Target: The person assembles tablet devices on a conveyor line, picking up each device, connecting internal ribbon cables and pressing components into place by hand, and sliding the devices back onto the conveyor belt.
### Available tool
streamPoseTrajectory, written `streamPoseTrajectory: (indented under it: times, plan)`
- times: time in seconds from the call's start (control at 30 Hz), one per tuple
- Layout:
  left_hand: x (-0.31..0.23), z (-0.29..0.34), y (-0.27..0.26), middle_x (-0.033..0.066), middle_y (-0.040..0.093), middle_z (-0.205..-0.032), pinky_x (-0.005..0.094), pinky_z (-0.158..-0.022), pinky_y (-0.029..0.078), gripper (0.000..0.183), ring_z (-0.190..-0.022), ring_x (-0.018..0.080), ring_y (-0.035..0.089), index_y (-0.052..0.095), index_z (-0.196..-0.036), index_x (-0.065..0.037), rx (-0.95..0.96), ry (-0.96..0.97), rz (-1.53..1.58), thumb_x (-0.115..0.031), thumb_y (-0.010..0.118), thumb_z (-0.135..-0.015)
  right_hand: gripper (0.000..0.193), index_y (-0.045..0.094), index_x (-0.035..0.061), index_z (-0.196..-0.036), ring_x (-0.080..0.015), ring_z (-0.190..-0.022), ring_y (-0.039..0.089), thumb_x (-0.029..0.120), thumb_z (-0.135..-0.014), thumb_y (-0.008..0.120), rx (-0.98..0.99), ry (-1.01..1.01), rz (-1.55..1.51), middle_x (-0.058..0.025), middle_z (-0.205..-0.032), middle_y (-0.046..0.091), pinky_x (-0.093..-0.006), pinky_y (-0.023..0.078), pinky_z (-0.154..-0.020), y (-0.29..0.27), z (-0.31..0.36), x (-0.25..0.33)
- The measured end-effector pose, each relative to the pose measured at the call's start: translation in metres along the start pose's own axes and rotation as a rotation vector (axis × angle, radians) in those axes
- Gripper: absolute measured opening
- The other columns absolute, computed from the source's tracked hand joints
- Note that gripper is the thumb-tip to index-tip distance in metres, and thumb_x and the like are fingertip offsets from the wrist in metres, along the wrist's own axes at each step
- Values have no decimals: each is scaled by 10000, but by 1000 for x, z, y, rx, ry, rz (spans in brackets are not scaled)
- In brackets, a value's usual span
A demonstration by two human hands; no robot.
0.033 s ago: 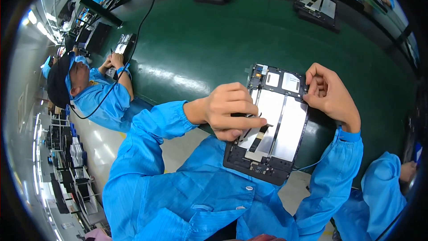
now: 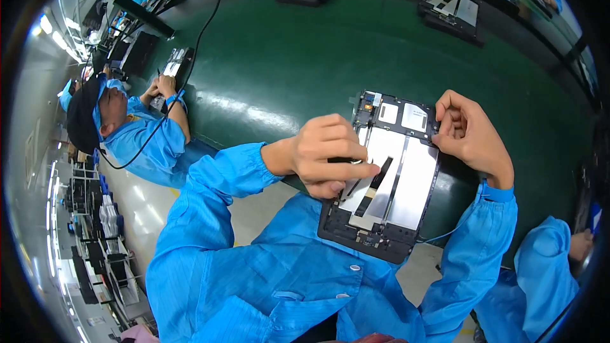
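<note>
An opened tablet [image 2: 413, 184], black-framed with bare silver plates, is held tilted at the near table edge. My right hand [image 2: 469, 130] pinches its upper right edge between thumb and curled fingers. Over the tablet's left side is my left hand [image 2: 330, 157], its fingers bent and closed, the index fingertip beside a black ribbon strip [image 2: 383, 173]. What lies inside these fingers, if anything, is hidden. The strip slants upward across the silver plates. Near the tablet's lower end sits a small circuit board [image 2: 370, 239].
Several opened tablets, one a stacked tablet [image 2: 452, 6], lie along the far side of the green table [image 2: 273, 57]. A black cable [image 2: 202, 38] hangs at the left. A co-worker [image 2: 136, 127] handles another device there; a blue sleeve [image 2: 549, 257] is at the right.
The black ribbon strip, mostly hidden at my left fingertip before, now extends up and to the right past it. My right hand and the tablet have stayed put.
</note>
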State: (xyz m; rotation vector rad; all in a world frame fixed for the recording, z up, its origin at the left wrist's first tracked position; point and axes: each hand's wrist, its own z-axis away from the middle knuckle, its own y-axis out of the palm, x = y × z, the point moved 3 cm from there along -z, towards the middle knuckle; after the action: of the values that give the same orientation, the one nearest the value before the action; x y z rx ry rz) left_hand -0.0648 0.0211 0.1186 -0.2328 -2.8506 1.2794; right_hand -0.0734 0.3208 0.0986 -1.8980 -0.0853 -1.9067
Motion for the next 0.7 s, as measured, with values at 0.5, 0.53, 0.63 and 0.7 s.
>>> streamPoseTrajectory:
  times: [0.5, 0.53, 0.63, 0.7]
  plan:
    - [61, -22, 22, 133, 685, -1138, 474, -952, 476, 408, -1089, 322, 612, 857, -1117, -93, 292, -100, 90, -429, 751, -912, 279, 610, 62, -994, -68, -692, 584, 31, -773, 776, 21, 11, -32, 13, -746, 646, -253, 412, -667, 3, 0, -5]
    - [60, -25, 21, 133, 685, -1138, 474, -952, 476, 408, -1089, 322, 612, 857, -1117, -93, 286, -96, 97, -429, 751, -912, 279, 611, 60, -998, -65, -697, 585, 23, -776, 775, 32, 9, -33, 14, -758, 648, -248, 417, -672, 3, -1, -4]
    - [56, -31, 24, 140, 652, -1178, 476, -976, 467, 467, -1116, 330, 586, 860, -1227, -136, 323, -184, 169, -479, 730, -938, 278, 613, 57, -1003, -60, -707, 587, 17, -782, 777, 48, 4, -43, 18, -778, 648, -241, 424, -679, 4, -2, -4]
    - [52, -32, 28, 149, 628, -1202, 483, -989, 459, 519, -1118, 344, 569, 844, -1282, -149, 325, -134, 181, -524, 717, -946, 278, 614, 56, -1005, -57, -713, 588, 19, -785, 780, 59, 2, -51, 21, -787, 646, -241, 427, -681, 3, -1, -6]
